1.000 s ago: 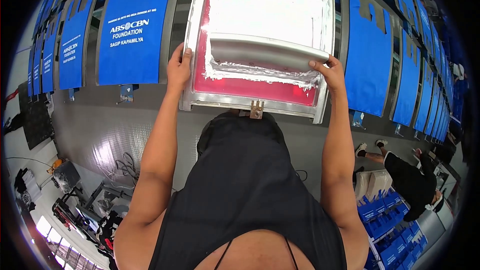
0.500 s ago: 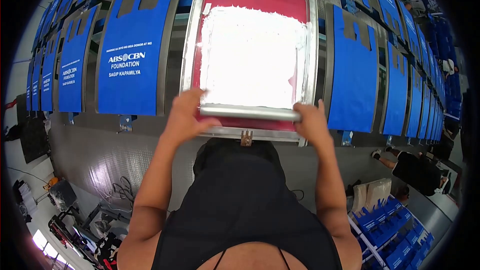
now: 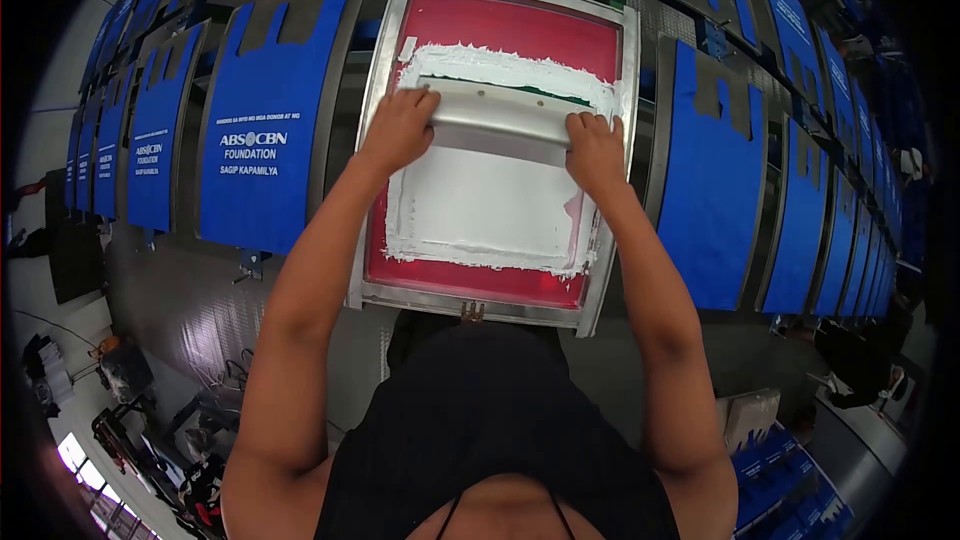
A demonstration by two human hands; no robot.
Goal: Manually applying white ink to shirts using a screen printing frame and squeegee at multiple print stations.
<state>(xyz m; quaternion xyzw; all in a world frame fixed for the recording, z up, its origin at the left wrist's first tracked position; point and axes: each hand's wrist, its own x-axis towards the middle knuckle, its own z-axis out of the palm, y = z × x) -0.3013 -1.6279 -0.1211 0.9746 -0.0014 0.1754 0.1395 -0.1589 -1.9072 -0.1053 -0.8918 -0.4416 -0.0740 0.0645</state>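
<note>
The squeegee [image 3: 502, 114] lay crosswise over the screen [image 3: 510, 25], between left hand [image 3: 400, 127] and right hand [image 3: 596, 154], whose fingers were curled around its two ends.

The mesh [image 3: 510, 22] is red, ink [image 3: 485, 205] white, frame [image 3: 628, 80] and squeegee [image 3: 500, 114] silver, bags [image 3: 268, 90] blue.

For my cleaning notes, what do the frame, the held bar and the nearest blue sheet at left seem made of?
Frame: probably bare metal, dull finish; silvery rails. Bar: likely metal, smooth satin; soft sheen along its length, metal type unclear. Blue sheet: perhaps fabric, matte; even colour, no strong shine.
</note>
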